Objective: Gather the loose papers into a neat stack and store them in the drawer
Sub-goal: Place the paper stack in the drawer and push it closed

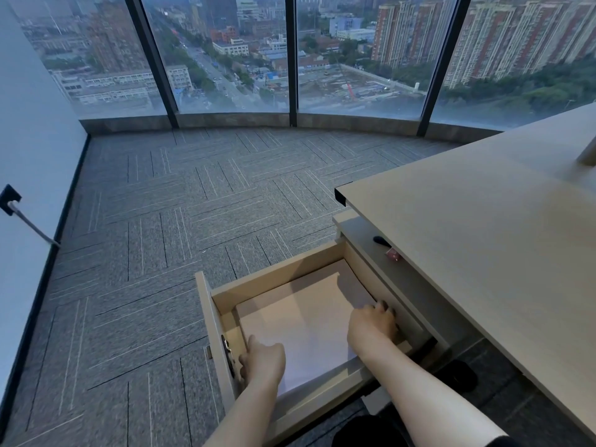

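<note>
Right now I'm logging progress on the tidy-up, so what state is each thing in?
drawer: pulled open.
papers: lying flat as a stack inside the drawer.
left hand: in the drawer at the stack's near left corner, fingers curled; grip unclear.
right hand: in the drawer at the stack's right edge, fingertips hidden.
desk: bare top, no papers on the visible part.

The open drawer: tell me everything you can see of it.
The drawer is pulled out from a unit under the desk. It looks like light wood, with a dark lock fitting on its front panel. A stack of white papers lies flat inside. The left hand and right hand reach in, at the stack's edges.
</note>
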`<state>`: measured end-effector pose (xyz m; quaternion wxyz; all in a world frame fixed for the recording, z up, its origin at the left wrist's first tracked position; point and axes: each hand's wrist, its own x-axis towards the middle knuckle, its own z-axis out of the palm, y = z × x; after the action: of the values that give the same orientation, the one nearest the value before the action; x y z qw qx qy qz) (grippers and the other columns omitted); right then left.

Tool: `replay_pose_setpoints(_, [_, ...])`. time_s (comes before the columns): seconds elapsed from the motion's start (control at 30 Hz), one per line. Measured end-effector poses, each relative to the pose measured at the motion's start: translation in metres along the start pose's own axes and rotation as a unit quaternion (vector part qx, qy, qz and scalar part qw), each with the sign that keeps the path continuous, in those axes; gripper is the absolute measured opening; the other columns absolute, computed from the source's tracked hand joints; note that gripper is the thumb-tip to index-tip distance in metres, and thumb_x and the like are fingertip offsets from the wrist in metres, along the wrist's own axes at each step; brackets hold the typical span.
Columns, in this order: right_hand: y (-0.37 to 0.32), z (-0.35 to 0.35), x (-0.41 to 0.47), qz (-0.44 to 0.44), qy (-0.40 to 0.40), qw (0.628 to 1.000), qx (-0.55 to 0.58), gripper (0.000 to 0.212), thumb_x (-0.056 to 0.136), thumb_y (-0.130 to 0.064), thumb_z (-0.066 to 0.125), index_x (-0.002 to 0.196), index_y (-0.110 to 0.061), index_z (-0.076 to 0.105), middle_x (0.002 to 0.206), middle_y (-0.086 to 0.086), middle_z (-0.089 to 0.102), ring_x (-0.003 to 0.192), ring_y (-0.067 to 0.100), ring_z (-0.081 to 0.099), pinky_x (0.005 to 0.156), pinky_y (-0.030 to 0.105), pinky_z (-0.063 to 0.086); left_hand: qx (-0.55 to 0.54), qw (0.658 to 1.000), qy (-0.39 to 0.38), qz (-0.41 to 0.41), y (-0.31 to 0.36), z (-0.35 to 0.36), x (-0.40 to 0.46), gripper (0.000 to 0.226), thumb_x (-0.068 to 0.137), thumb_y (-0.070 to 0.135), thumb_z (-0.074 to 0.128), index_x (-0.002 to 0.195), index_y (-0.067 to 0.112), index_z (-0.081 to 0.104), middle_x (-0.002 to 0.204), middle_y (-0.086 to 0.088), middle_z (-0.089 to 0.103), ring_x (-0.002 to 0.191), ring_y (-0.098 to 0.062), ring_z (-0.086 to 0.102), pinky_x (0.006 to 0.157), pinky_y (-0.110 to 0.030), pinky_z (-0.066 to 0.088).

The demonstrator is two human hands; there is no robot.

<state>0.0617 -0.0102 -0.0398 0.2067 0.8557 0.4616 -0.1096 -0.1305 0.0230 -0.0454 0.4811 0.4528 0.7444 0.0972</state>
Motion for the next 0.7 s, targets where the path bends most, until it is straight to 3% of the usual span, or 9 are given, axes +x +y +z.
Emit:
replay_pose_setpoints(0.1, [-0.003,0.001,-0.002,0.032,-0.058,0.995,0.081,0.045,0.089,-0.036,0.054,0.126,-0.011,0.055,0.128,0.014,0.05,0.103,0.029,0.054,0.072,0.036,0.045,0.081,0.996,-0.024,0.006,0.0,0.003,0.0,0.065,0.089,0.024,0.041,0.151,0.019,0.023,0.153,-0.015,0.023,0.132,-0.038,0.033,0.108,-0.045,0.035])
replay_pose_setpoints(0.2, [-0.002,-0.004,-0.006,0.033,-0.073,0.989,0.121,0.04,0.087,-0.039,0.054,0.117,-0.013,0.059,0.115,0.011,0.055,0.086,0.022,0.056,0.06,0.032,0.042,0.119,0.992,-0.032,-0.004,0.003,0.003,0.003,0.059,0.09,0.022,0.041,0.147,0.014,0.029,0.151,-0.016,0.026,0.13,-0.037,0.032,0.107,-0.042,0.035])
replay_pose_setpoints(0.27, [0.0,-0.006,-0.011,0.02,-0.06,0.989,0.134,0.029,0.088,-0.038,0.052,0.104,-0.016,0.062,0.099,0.008,0.058,0.08,0.02,0.059,0.061,0.031,0.047,0.094,0.995,-0.034,-0.024,0.005,0.002,0.005,0.051,0.089,0.023,0.043,0.138,0.011,0.038,0.136,-0.016,0.04,0.111,-0.033,0.042,0.095,-0.033,0.037])
replay_pose_setpoints(0.3, [0.001,-0.008,-0.015,0.01,-0.045,0.988,0.146,0.026,0.088,-0.036,0.051,0.101,-0.017,0.062,0.096,0.006,0.058,0.079,0.021,0.059,0.065,0.032,0.049,0.063,0.997,-0.033,-0.036,0.005,0.001,0.004,0.046,0.086,0.025,0.046,0.13,0.009,0.043,0.117,-0.015,0.046,0.093,-0.028,0.044,0.086,-0.03,0.036])
replay_pose_setpoints(0.37, [0.002,-0.011,-0.026,-0.022,-0.001,0.984,0.176,0.021,0.09,-0.033,0.048,0.099,-0.018,0.059,0.095,0.005,0.058,0.081,0.021,0.058,0.073,0.036,0.052,0.019,0.999,-0.02,-0.046,0.007,-0.002,-0.001,0.045,0.079,0.028,0.049,0.119,0.006,0.046,0.089,-0.011,0.04,0.071,-0.021,0.036,0.071,-0.028,0.033])
replay_pose_setpoints(0.47, [0.003,-0.022,-0.043,-0.075,0.068,0.973,0.207,0.023,0.093,-0.03,0.043,0.101,-0.017,0.059,0.096,0.004,0.059,0.083,0.022,0.058,0.075,0.035,0.051,0.023,1.0,-0.01,-0.013,0.011,-0.011,-0.009,0.047,0.085,0.025,0.049,0.124,0.0,0.047,0.099,-0.014,0.047,0.071,-0.022,0.043,0.06,-0.026,0.032])
replay_pose_setpoints(0.5, [0.001,-0.028,-0.049,-0.086,0.081,0.971,0.209,0.024,0.093,-0.029,0.042,0.103,-0.015,0.059,0.096,0.004,0.061,0.083,0.022,0.058,0.071,0.034,0.05,0.03,0.999,-0.014,0.016,0.013,-0.015,-0.012,0.046,0.083,0.026,0.047,0.12,-0.001,0.05,0.109,-0.018,0.053,0.078,-0.025,0.048,0.062,-0.026,0.034])
replay_pose_setpoints(0.57, [-0.004,-0.039,-0.061,-0.102,0.1,0.967,0.21,0.024,0.094,-0.027,0.041,0.107,-0.015,0.059,0.097,0.003,0.065,0.084,0.024,0.06,0.065,0.031,0.044,0.037,0.997,-0.025,0.07,0.018,-0.025,-0.022,0.049,0.085,0.027,0.044,0.126,0.001,0.052,0.13,-0.018,0.054,0.103,-0.032,0.053,0.08,-0.029,0.042])
replay_pose_setpoints(0.7, [-0.019,-0.053,-0.093,-0.13,0.137,0.953,0.236,0.032,0.096,-0.032,0.041,0.12,-0.019,0.059,0.108,0.003,0.069,0.095,0.025,0.063,0.068,0.031,0.043,0.0,0.983,-0.008,0.183,0.023,-0.052,-0.047,0.047,0.092,0.017,0.043,0.138,0.008,0.048,0.143,-0.011,0.049,0.127,-0.029,0.047,0.108,-0.038,0.036])
